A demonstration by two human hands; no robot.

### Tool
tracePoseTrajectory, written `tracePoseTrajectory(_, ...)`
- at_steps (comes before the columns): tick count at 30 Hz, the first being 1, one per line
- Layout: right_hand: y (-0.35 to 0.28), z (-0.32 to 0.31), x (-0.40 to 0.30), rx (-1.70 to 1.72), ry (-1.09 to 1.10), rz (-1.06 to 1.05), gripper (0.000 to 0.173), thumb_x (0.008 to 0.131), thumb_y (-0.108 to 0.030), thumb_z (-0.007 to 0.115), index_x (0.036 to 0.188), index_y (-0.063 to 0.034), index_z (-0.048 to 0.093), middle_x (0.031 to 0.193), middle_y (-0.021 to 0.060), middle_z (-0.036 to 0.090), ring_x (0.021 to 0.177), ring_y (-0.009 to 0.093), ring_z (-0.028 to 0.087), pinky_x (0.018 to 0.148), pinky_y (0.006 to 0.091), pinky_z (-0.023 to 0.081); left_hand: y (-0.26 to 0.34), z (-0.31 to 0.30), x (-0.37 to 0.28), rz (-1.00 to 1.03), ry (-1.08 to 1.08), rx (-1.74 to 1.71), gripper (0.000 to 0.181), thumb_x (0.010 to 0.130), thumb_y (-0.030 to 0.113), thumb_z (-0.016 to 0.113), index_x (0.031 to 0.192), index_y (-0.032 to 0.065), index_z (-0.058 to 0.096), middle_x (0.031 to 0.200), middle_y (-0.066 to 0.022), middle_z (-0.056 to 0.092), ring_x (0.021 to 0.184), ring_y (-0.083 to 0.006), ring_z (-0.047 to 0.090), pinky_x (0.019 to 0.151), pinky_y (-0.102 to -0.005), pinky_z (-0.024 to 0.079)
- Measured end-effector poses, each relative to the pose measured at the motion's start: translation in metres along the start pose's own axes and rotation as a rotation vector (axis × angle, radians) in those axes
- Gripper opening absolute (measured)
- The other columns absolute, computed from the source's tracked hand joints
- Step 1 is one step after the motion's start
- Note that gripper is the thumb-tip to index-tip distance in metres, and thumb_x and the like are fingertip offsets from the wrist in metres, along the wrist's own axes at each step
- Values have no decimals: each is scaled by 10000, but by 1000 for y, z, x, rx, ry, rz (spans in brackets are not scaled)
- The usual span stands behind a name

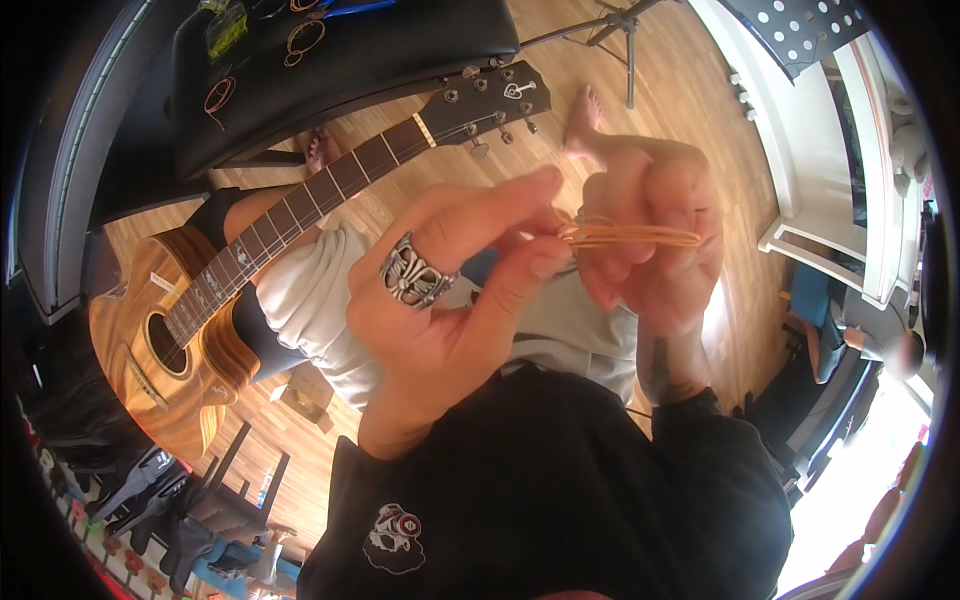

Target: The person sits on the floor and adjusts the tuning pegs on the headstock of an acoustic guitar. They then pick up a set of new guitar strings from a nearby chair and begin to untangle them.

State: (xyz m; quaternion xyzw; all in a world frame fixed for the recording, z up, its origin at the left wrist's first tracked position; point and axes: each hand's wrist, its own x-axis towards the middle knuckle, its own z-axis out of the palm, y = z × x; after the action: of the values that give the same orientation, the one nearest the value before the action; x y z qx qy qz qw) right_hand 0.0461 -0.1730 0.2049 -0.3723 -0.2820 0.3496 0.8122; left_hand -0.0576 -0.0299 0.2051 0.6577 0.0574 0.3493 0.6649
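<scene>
A coiled copper-coloured guitar string (637,237) spans my two hands above my lap. My left hand (450,292), with a large silver ring, pinches one end of the coil between thumb and finger. My right hand (656,232) is curled at the coil's other side, fingers against the loops; its exact grip is partly hidden. To the left, an acoustic guitar (214,367) lies across my leg, its neck (300,214) slanting up to the dark headstock (491,105). Some strings run along the fretboard to the tuning pegs.
A black padded bench (360,67) stands ahead, bearing loose string coils (220,97), a blue-handled tool (360,7) and a yellow-green packet (227,34). A tripod stand (628,45) is beyond. A cardboard box (306,395) sits on the floor. Another person (874,315) is at far right.
</scene>
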Motion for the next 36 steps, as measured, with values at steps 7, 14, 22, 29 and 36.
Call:
tracePoseTrajectory(7, 2, 2, -12, 63, -20, -89, 310, 1037, -387, 515, 983, -86, 461, 923, 115, 503, 690, 163, 559, 564, 269, 528, 12, -1, -6, 44, -151, -114, 312, 856, -66, 713, 1145, -77, 595, 946, -160, 645, 815, -186, 664, 760, -266, 534)
tracePoseTrajectory(14, 6, -3, -11, -205, -113, -253, 296, 1051, -346, 495, 983, -59, 516, 955, 138, 522, 675, 158, 593, 592, 262, 548, 15, -5, -7, 131, -208, -105, 418, 831, -78, 728, 1200, -30, 536, 921, -163, 665, 814, -196, 671, 802, -301, 538)
tracePoseTrajectory(22, 13, 2, -10, -296, -93, -286, 274, 1056, -297, 487, 1022, -31, 543, 990, 160, 541, 730, 187, 635, 639, 275, 569, 24, -12, -10, 67, -267, -137, 610, 839, -97, 716, 1364, 4, 422, 945, -171, 676, 843, -184, 660, 877, -343, 523)
tracePoseTrajectory(29, 14, 2, -10, -341, -72, -301, 262, 1060, -255, 481, 1056, -7, 566, 1021, 178, 557, 778, 213, 671, 680, 287, 587, 20, -10, -7, 115, -188, -121, 522, 795, -107, 731, 1267, -49, 516, 950, -156, 673, 825, -177, 652, 850, -312, 514)
tracePoseTrajectory(36, 8, 0, -17, -533, 11, -275, 234, 1055, -175, 486, 1068, 29, 601, 983, 188, 586, 769, 228, 682, 691, 299, 584, 14, -21, -5, 57, -240, -29, 219, 832, -81, 713, 1039, -77, 641, 929, -162, 672, 798, -181, 659, 769, -271, 524)
